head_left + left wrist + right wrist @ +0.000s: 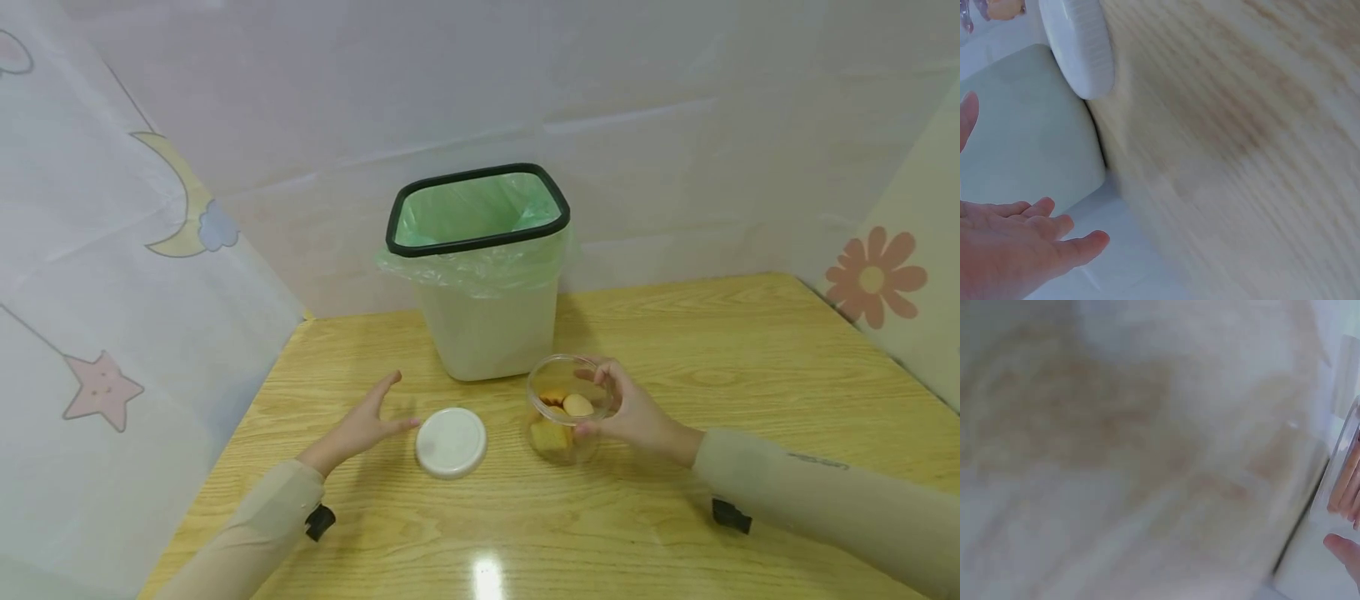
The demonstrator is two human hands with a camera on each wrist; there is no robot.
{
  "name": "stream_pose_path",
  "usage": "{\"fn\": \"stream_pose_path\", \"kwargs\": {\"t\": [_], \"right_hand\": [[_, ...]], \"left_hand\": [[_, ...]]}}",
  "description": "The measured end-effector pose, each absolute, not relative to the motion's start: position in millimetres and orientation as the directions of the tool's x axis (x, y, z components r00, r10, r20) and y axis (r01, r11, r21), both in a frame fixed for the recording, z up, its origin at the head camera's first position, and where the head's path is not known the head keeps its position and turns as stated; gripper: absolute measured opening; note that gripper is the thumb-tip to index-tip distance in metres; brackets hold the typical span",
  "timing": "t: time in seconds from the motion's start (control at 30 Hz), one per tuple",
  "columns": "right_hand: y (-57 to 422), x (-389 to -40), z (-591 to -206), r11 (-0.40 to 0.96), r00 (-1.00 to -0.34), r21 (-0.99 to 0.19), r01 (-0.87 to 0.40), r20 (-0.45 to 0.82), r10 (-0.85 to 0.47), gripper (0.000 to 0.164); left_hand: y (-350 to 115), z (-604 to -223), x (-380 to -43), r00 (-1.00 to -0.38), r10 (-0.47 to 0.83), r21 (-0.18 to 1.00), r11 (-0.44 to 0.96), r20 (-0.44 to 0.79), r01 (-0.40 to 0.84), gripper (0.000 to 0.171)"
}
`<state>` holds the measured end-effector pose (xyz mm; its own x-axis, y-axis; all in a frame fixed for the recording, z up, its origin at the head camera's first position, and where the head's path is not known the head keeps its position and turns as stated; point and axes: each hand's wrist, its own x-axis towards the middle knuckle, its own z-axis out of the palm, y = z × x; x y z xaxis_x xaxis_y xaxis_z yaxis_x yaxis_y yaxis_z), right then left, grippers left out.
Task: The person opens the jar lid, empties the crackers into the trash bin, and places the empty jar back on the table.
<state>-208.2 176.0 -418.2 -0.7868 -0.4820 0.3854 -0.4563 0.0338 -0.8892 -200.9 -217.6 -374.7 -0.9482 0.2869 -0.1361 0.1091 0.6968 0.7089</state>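
My right hand (633, 414) grips a clear plastic jar (551, 440) near its rim, thumb at the front and fingers on the far side. Several yellow and orange pieces lie inside the jar, which has no lid on it; their kind is unclear. In the right wrist view only part of the hand (1344, 550) and the jar's clear wall show at the right edge. To the left, a round white lid (451, 443) lies on the table. My left hand (363, 429) hovers beside it with fingers spread, holding nothing. The left wrist view shows the lid's ribbed side (1088, 50).
Behind the jar and lid stands a pale waste bin (491, 333) with a black rim (480, 245) and a green bag lining it. The wooden table (675, 333) meets a cloth-covered wall (675, 167) at the back.
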Motion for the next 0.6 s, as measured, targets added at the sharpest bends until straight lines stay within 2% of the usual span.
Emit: {"fn": "stream_pose_path", "kwargs": {"t": [0.23,0.37,0.6], "right_hand": [[181.3,-208.2,-393.2,0.052,-0.782,-0.863,-0.502,0.428,-0.453,0.051],[185.6,-207.0,-379.3,0.067,-0.79,-0.859,-0.507,0.432,-0.435,0.051],[189.2,-205.0,-362.7,-0.02,-0.811,-0.896,-0.444,0.411,-0.417,0.053]], "left_hand": [[-218.4,-352.2,-208.0,-0.969,0.246,0.706,0.692,-0.039,0.147,0.085],[-215.7,-333.3,-213.5,-0.975,0.219,0.754,0.633,0.045,0.177,0.073],[-209.2,-305.4,-216.9,-0.979,0.17,0.855,0.484,0.116,0.185,0.064]]}}
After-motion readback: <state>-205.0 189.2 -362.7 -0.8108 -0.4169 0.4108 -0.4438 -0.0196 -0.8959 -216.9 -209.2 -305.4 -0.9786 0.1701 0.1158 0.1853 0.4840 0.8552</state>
